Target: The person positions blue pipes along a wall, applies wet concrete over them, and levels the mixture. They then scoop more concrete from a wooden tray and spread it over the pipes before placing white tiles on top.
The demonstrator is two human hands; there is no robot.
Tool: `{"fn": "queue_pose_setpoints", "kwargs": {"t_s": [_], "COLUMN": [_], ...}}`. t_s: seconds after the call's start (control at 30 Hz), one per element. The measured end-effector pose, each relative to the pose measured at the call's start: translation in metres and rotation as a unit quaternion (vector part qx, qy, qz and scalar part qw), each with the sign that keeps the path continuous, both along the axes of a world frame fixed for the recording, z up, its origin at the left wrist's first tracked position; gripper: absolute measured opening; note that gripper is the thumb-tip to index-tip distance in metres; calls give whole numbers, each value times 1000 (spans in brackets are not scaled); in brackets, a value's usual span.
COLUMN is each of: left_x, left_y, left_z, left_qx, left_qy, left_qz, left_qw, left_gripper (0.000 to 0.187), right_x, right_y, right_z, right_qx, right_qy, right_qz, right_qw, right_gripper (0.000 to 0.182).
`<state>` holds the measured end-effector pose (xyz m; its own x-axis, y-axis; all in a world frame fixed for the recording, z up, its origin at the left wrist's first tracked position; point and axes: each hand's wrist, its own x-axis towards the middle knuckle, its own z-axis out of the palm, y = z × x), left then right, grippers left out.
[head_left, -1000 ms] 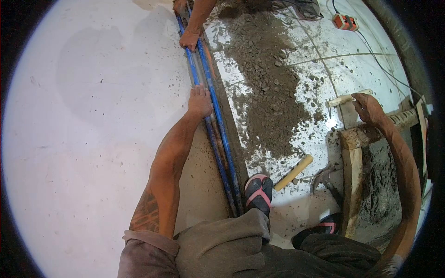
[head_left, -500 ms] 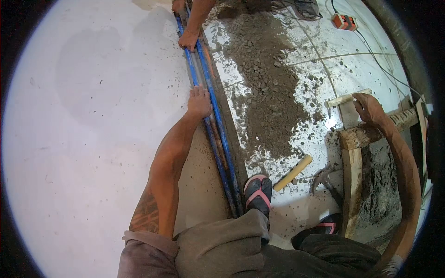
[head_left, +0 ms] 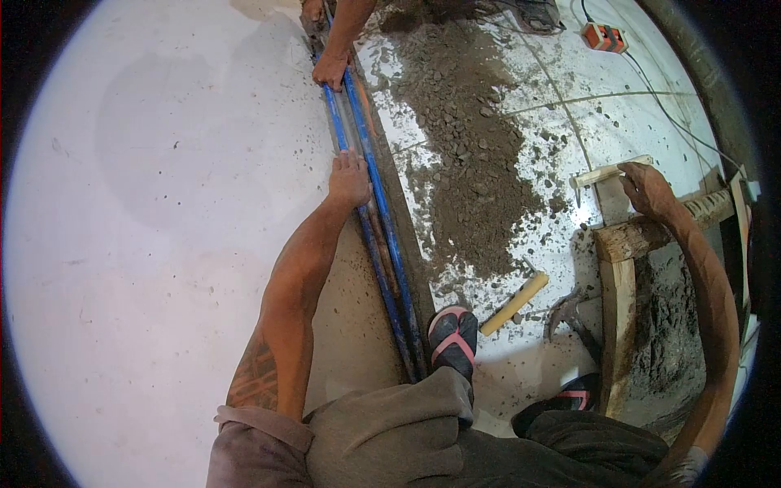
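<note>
Two blue pipes run side by side along a narrow channel at the foot of a white surface. My left hand is closed over the left pipe, fingers pointing away from me. Farther up, another person's hand grips the same pipe. On the right, my right hand hangs beside a short wooden strip, its fingers apart and nothing visibly held. The strip partly passes behind its fingertips. Below that hand lies a rough wooden beam, part of a frame.
Rubble and soil cover the white floor tiles right of the channel. A yellow handle and a hammer lie near my sandalled foot. An orange power box with a cable sits at the upper right.
Near the other person's hand, the far end of the left pipe shows less blue, and that hand has shifted very slightly. My own hands stay in the same places.
</note>
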<state>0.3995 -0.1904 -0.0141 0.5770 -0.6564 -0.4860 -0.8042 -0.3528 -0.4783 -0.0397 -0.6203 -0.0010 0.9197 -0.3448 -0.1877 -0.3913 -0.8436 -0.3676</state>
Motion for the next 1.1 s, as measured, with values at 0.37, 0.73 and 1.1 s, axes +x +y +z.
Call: {"fn": "queue_pose_setpoints", "kwargs": {"t_s": [0.37, 0.73, 1.1], "left_x": [-1, 5, 4], "left_y": [-1, 2, 1], "left_z": [2, -7, -6], "left_qx": [-4, 12, 12], "left_qy": [-1, -2, -1], "left_qz": [-3, 2, 7], "left_qw": [1000, 1000, 1000], "left_gripper": [70, 77, 76], "right_x": [-16, -2, -5], "right_y": [-21, -3, -4], "right_z": [-64, -7, -4], "right_qx": [26, 19, 43], "right_qy": [-93, -13, -19], "right_qz": [-12, 5, 3], "right_qw": [995, 1000, 999], "right_gripper": [26, 26, 28]}}
